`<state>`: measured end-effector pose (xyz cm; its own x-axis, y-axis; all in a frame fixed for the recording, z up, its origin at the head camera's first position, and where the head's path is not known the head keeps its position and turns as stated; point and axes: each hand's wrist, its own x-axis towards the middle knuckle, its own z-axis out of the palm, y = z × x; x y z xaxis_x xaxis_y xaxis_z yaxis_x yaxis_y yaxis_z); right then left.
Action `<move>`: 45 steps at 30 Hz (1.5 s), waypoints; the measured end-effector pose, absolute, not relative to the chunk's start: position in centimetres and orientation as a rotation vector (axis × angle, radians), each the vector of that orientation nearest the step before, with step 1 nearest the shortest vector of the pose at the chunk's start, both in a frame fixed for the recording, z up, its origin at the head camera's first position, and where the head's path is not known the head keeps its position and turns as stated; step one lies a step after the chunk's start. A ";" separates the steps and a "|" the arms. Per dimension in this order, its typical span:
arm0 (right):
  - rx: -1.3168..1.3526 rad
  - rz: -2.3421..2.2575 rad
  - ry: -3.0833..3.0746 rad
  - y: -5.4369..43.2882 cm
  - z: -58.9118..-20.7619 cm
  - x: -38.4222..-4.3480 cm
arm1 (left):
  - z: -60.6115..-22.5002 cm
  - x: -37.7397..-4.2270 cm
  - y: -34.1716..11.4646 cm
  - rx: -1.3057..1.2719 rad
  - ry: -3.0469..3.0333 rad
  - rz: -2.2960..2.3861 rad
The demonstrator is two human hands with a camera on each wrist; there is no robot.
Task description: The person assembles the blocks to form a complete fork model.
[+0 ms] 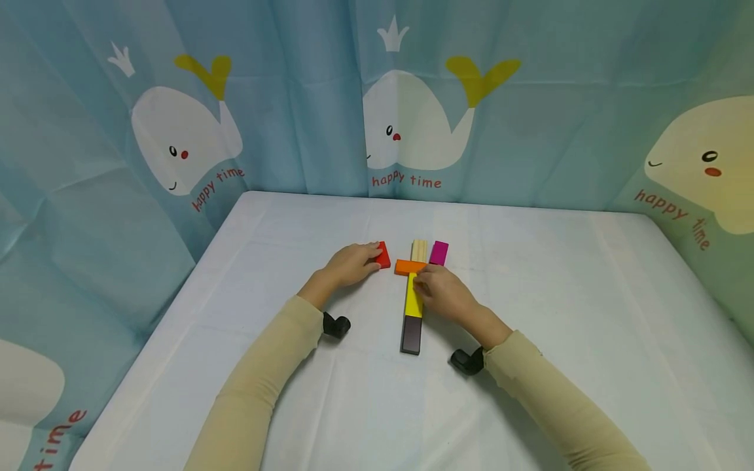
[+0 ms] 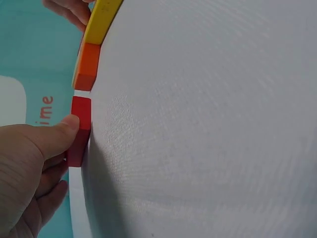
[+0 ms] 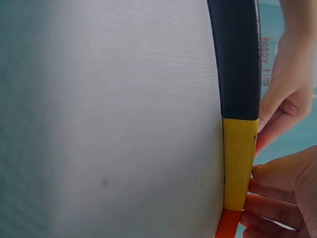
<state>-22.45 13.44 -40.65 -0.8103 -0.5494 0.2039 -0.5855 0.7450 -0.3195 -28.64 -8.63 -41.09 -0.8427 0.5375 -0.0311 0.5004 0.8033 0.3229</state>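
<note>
My left hand (image 1: 351,263) pinches a red block (image 1: 384,255); in the left wrist view the thumb lies on the side of this red block (image 2: 81,126). It is a short gap away from an orange block (image 1: 409,267), which lies crosswise. A yellow block (image 1: 414,297) runs from the orange one toward me, end to end with a dark block (image 1: 412,335). With bent fingers, my right hand (image 1: 444,292) touches the yellow block near the orange one; in the right wrist view its fingertips (image 3: 262,171) are at that block's upper edge. Whether they pinch it is unclear.
A pale wood-coloured block (image 1: 419,250) lies beyond the orange one. To its right is a magenta block (image 1: 438,252), partly hidden by the right hand. White cloth covers the table (image 1: 559,314), and a blue whale-print curtain (image 1: 318,98) hangs behind it.
</note>
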 end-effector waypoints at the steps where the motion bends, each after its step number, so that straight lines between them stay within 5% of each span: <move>1: 0.927 0.569 -2.844 13.4 -40.7 -22.5 | -41.1 -28.7 -8.6 0.826 2.868 0.455; 45: 0.904 0.571 -2.868 13.5 -41.1 -22.7 | -40.8 -29.7 -7.9 0.811 2.832 0.440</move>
<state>-22.72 13.50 -41.09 -0.8227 -0.5374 0.1855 -0.5675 0.7564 -0.3254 -29.74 -7.89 -40.83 -0.8395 0.5383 -0.0743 0.4904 0.8094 0.3231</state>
